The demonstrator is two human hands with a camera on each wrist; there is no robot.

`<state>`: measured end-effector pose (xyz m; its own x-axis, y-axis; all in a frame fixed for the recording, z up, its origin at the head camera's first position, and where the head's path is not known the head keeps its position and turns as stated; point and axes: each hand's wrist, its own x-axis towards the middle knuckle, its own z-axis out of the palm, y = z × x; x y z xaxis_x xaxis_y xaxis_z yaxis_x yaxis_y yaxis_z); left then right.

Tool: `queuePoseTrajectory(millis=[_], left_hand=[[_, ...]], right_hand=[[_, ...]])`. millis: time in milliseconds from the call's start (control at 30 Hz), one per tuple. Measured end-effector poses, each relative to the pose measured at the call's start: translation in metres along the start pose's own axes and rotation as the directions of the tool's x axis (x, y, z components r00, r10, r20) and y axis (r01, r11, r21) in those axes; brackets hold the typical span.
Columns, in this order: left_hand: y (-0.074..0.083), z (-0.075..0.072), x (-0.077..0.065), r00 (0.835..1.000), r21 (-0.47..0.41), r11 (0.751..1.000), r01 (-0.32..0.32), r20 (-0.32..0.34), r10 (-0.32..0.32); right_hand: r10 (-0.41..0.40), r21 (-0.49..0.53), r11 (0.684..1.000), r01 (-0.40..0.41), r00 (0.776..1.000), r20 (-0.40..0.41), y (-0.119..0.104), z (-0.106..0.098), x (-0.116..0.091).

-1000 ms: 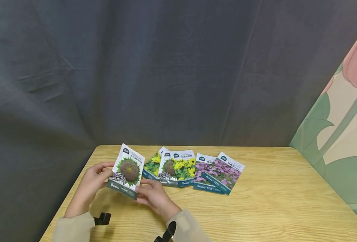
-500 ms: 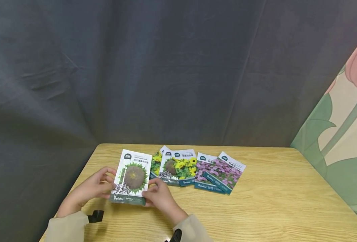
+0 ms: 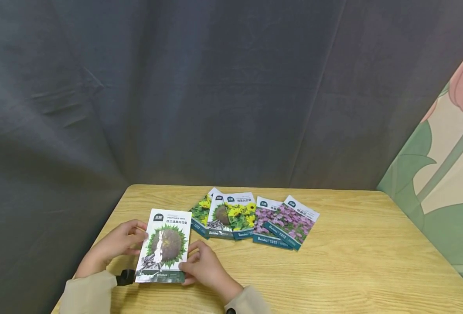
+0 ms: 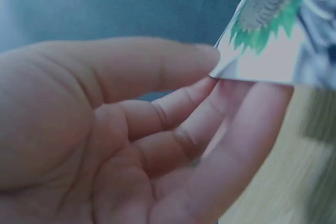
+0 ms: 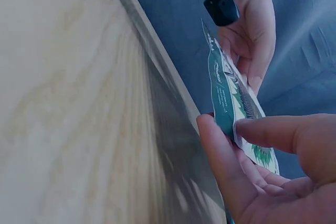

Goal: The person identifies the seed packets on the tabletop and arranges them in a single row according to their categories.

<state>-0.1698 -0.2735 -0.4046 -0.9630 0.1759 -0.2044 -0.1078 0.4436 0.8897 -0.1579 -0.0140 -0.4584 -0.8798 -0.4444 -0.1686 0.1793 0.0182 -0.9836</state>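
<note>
A white sunflower seed packet (image 3: pixel 168 244) with a dark green band is held above the table's left part, its printed front facing up toward the head camera. At its left edge, my left hand (image 3: pixel 123 239) holds it; in the left wrist view the thumb tip lies at the edge and the fingers pass behind the packet (image 4: pixel 265 59). My right hand (image 3: pixel 208 266) pinches the lower right edge, thumb on the front. From the right wrist view, the packet (image 5: pixel 223 95) appears nearly edge-on between thumb and fingers of the right hand (image 5: pixel 283 166).
Behind to the right, a yellow-flower packet (image 3: pixel 241 218), a second sunflower packet (image 3: pixel 219 224) and another yellow-flower packet (image 3: pixel 200 216) overlap on the wooden table (image 3: pixel 353 261). Two purple-flower packets (image 3: pixel 294 222) overlap beside them. A dark curtain (image 3: pixel 231 96) hangs behind the table.
Both hands have brought the sunflower packet down toward the near side of the table. It has turned from a tilt to nearly straight. The other packets lie as before.
</note>
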Motion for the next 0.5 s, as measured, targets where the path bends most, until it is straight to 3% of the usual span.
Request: queuePoseTrajectory(millis=[300, 500], left_hand=[[-0.003, 0.003, -0.004, 0.991, 0.108, 0.990, 0.092, -0.109, -0.080], [-0.008, 0.007, -0.005, 0.979, 0.175, 0.969, 0.175, -0.133, -0.153]], right_hand=[[0.038, 0.006, 0.999, -0.038, 0.998, 0.054, 0.006, 0.015, -0.009], [0.026, -0.016, 1.000, -0.025, 0.998, 0.055, 0.013, 0.023, -0.010]])
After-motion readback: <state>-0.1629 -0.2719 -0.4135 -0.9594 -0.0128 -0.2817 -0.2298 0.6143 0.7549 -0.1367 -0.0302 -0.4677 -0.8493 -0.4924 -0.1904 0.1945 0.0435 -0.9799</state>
